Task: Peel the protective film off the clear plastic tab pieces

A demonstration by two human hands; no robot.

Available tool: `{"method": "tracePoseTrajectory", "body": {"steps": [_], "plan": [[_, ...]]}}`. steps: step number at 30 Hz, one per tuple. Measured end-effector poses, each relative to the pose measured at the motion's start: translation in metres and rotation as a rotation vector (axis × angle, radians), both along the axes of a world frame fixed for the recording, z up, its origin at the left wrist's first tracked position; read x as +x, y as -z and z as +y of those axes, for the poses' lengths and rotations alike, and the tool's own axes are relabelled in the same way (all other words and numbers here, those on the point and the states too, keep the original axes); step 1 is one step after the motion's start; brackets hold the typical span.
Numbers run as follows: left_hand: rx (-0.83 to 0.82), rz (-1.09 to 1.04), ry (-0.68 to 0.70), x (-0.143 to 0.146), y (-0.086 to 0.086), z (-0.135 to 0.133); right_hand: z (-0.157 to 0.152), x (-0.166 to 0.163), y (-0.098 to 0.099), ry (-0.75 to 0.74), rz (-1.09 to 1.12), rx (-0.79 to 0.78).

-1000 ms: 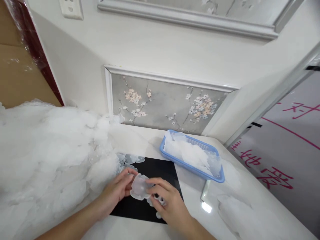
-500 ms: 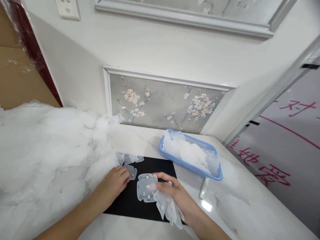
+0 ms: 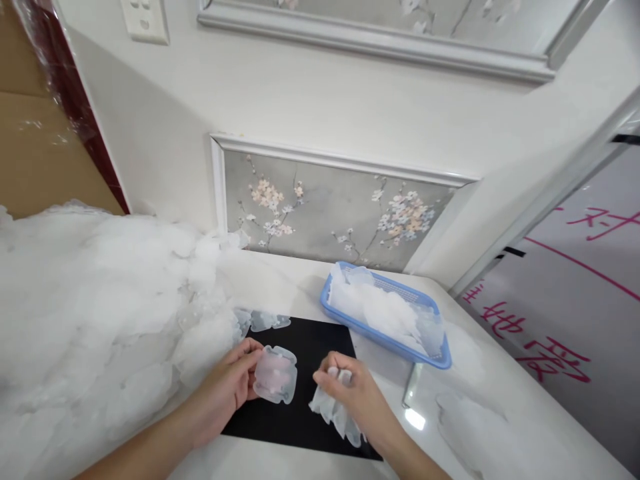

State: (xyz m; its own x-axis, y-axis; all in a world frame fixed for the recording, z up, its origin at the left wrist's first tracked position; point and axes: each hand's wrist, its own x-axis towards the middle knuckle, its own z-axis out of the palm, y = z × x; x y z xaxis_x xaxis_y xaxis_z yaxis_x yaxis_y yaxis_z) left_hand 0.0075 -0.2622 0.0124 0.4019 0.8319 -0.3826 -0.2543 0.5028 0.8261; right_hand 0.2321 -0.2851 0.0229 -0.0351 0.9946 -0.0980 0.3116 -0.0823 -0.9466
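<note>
Between the thumb and fingers of my left hand [image 3: 227,390] is a translucent plastic piece [image 3: 276,375], roughly square with notched edges and rounded corners. It is held over the left part of a black mat [image 3: 305,417]. My right hand [image 3: 353,390] is closed around a bunch of similar translucent pieces [image 3: 336,413], which fan downward below the fingers. A few more translucent pieces [image 3: 263,320] lie along the mat's back left edge, beside the big heap. My two hands are apart, with bare mat between them.
A large heap of translucent pieces [image 3: 110,320] covers the left of the white table. Behind the mat at right stands a blue basket [image 3: 345,317] holding more pieces. A thin strip [image 3: 411,385] lies near the basket. A wall with a floral panel [image 3: 325,207] rises behind.
My left hand has lifted a piece from the mat's left side and come towards me. The single piece held out by my right hand is now gathered with its bunch.
</note>
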Motion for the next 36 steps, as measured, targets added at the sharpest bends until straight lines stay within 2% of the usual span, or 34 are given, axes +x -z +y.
{"method": "tracePoseTrajectory", "body": {"steps": [4,7,10,13,15,16,21,23,25,28,31,34,36], "plan": [[-0.014,-0.098,0.006,0.001,-0.004,-0.001,-0.004,-0.002,0.006,-0.066,-0.349,0.331],[0.005,-0.12,0.031,0.002,-0.008,-0.001,-0.008,-0.004,0.014,-0.175,-0.475,0.547],[0.027,-0.116,0.051,0.003,-0.012,-0.004,-0.011,-0.008,0.02,-0.272,-0.539,0.673],[0.053,-0.094,0.088,0.004,-0.014,-0.006,-0.012,-0.011,0.021,-0.307,-0.552,0.711],[0.129,0.004,0.131,0.002,-0.012,-0.005,-0.012,-0.013,0.018,-0.308,-0.479,0.648],[0.218,0.123,0.137,0.0,-0.01,-0.003,-0.012,-0.013,0.016,-0.289,-0.408,0.566],[1.014,1.134,0.09,-0.021,0.017,0.018,-0.009,-0.012,0.001,-0.034,0.101,0.002],[1.116,1.341,0.117,-0.029,0.028,0.026,-0.007,-0.011,-0.006,0.002,0.266,-0.143],[1.13,1.394,0.159,-0.034,0.033,0.031,-0.006,-0.009,-0.012,0.021,0.376,-0.252],[1.1,1.32,0.189,-0.036,0.03,0.035,-0.006,-0.008,-0.015,0.055,0.46,-0.329],[1.05,1.195,0.159,-0.035,0.018,0.036,-0.006,-0.008,-0.014,0.061,0.508,-0.361],[1.024,1.028,0.061,-0.03,0.003,0.032,-0.005,-0.007,-0.012,0.056,0.521,-0.358],[0.941,0.876,-0.01,-0.024,-0.007,0.026,-0.003,-0.006,-0.01,0.044,0.524,-0.339]]}}
